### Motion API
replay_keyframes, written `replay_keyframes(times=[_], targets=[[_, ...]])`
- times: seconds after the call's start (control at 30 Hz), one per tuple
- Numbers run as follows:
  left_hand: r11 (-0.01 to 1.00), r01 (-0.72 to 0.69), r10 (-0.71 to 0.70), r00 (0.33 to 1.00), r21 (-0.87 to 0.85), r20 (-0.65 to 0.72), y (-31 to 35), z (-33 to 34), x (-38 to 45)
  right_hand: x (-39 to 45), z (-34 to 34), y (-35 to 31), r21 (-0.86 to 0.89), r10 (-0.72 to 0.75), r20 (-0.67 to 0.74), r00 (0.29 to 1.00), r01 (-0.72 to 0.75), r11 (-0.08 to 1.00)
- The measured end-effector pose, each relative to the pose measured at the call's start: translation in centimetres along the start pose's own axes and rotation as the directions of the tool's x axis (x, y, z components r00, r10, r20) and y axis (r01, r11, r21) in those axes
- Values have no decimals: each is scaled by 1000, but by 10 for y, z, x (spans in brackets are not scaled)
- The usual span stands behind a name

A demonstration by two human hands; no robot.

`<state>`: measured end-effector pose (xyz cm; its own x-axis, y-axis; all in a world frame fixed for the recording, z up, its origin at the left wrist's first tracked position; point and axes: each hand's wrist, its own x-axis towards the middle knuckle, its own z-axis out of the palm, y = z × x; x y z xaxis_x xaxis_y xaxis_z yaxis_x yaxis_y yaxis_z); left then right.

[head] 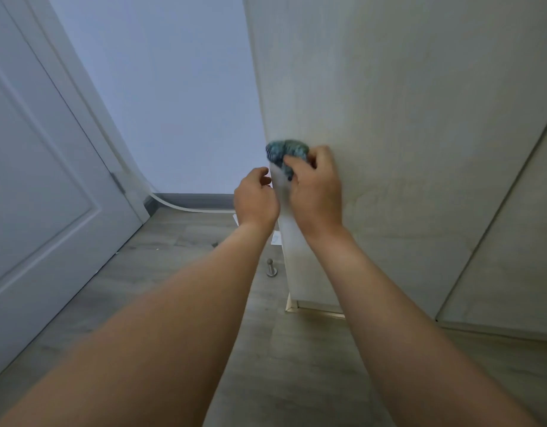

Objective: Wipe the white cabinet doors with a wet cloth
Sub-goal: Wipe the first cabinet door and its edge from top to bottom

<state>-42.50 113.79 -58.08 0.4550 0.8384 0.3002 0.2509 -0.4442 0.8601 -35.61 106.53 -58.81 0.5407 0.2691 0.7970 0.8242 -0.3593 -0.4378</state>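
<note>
Cloth: blue-green, bunched into a wad, pressed against the white cabinet door right at the door's left edge, about mid-height in view. Right hand grips the cloth, fingers curled over the wad, thumb on its lower side, palm lying close to the door face. Left hand sits just left of the door edge, fingers curled in toward that edge; cannot tell whether they grip the edge or only touch it. Both forearms bare, reaching up from the bottom of the view.

Second door panel to the right of the first, a thin dark seam between them. Metal doorstop on the wood-look floor, below and left of the door edge. Panelled room door far left of the cabinet, pale wall between. A scrap of white paper lies near the door's foot.
</note>
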Motion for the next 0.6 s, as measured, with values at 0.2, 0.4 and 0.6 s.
replay_keyframes(times=[0.2,0.4,0.6], targets=[[997,-38,41,998,65,-48,11,27,-19,-39,-14,58,-6,-61,48,997,61,998],[997,-9,15,996,77,-82,22,56,-31,5,-80,94,29,137,-400,906,-137,990],[999,23,-18,990,36,-137,33,74,-42,-29,-89,113,-80,-16,-111,994,7,997]])
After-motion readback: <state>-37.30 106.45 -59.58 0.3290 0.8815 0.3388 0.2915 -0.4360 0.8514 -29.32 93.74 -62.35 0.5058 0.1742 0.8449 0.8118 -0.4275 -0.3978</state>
